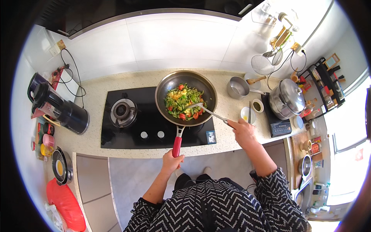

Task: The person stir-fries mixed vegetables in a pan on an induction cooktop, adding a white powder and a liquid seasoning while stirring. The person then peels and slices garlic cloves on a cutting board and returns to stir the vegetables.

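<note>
A frying pan (162, 87) stands over the right side of the black gas hob (130, 139). My left hand (171, 162) grips the end of its red handle (177, 143). In the pan lies a mix of chopped green vegetables (185, 100), yellow egg pieces (176, 94) and red tomato pieces (182, 116). My right hand (245, 134) is closed around the handle of a metal spatula (214, 114), reaching over the pan's right rim. Its blade rests among the food, partly hidden by it.
Right of the pan are a small saucepan (238, 88), a white bowl (246, 111) with chopsticks (249, 108), a small dish of dark contents (257, 105) and a lidded steel pot (285, 100) on an induction cooker (279, 127). A blender (61, 110) stands left. The range hood (150, 7) hangs above.
</note>
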Action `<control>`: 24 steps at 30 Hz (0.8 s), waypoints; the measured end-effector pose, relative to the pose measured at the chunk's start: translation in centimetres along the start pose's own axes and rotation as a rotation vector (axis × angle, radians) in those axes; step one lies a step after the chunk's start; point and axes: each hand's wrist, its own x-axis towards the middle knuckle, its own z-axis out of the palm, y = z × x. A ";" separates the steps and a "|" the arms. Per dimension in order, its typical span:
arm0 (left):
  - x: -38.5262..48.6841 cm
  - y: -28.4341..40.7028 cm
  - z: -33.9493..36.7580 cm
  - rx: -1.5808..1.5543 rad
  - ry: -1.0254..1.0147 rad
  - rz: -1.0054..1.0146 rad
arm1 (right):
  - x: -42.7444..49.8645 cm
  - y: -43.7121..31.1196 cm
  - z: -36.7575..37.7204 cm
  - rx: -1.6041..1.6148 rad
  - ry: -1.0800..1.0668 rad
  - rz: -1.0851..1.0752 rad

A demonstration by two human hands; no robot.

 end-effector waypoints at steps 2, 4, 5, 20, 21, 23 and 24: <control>0.1 -0.4 0.2 -0.010 0.021 0.012 | -1.5 1.2 -0.8 -0.096 0.032 -0.034; 0.3 -1.0 0.3 -0.009 0.042 0.013 | -2.3 1.8 -0.7 -0.170 -0.009 -0.061; 0.4 -1.3 0.3 0.000 0.051 0.012 | -2.5 1.9 -0.3 -0.215 -0.009 -0.077; -8.7 7.8 11.5 -0.815 -0.387 0.435 | -13.6 13.0 2.1 0.416 0.429 -0.010; -9.7 8.6 14.1 -1.061 -0.624 0.334 | -15.9 15.5 1.2 0.503 0.482 0.037; -11.7 9.4 20.2 -1.074 -0.730 0.277 | -20.8 20.3 0.4 0.500 0.471 0.215; -12.5 9.5 23.4 -1.064 -0.798 0.219 | -23.2 22.3 0.6 0.454 0.495 0.219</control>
